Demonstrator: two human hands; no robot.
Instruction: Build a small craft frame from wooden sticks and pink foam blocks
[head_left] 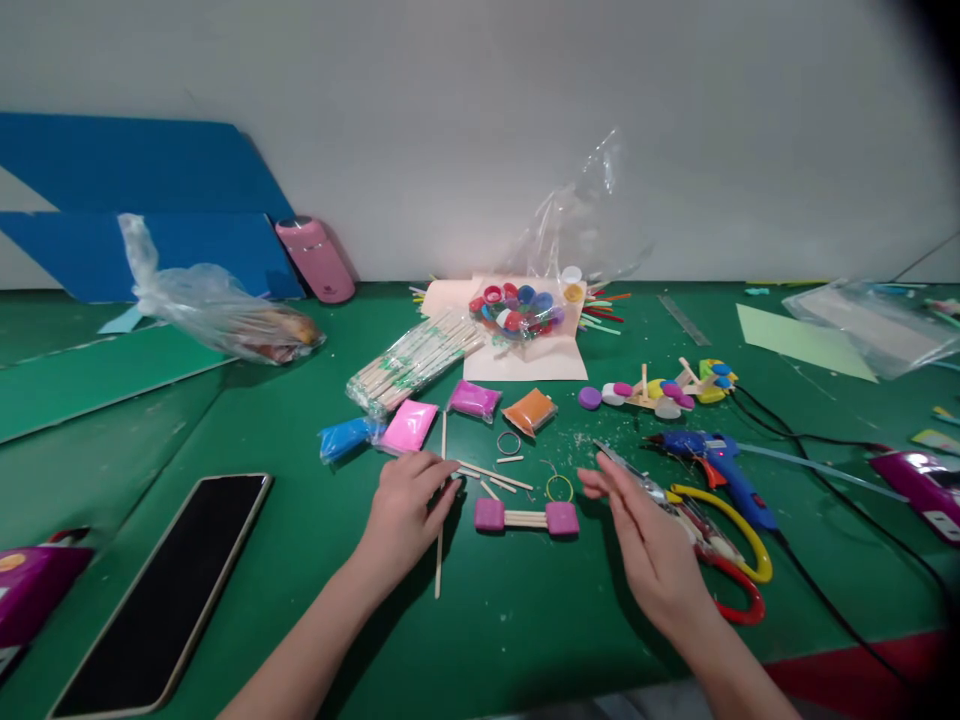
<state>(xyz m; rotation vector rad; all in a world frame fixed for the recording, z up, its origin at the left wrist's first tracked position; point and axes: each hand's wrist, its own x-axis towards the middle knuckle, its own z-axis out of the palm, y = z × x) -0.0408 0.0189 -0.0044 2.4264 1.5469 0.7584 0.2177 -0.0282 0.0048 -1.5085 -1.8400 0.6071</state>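
Note:
My left hand rests palm down on the green table, fingers curled over thin wooden sticks. My right hand hovers edge-on with fingers stretched out, holding nothing, just left of the red-and-yellow scissors. Between the hands lies a small piece made of wooden sticks with a purple clay block at each end. A long wooden stick runs under my left hand.
A blue glue gun with a black cord lies right of the hands. Clay packets, a chopstick bundle, a bag of bottle caps, rubber bands and a phone lie around. A pink bottle leans at the wall.

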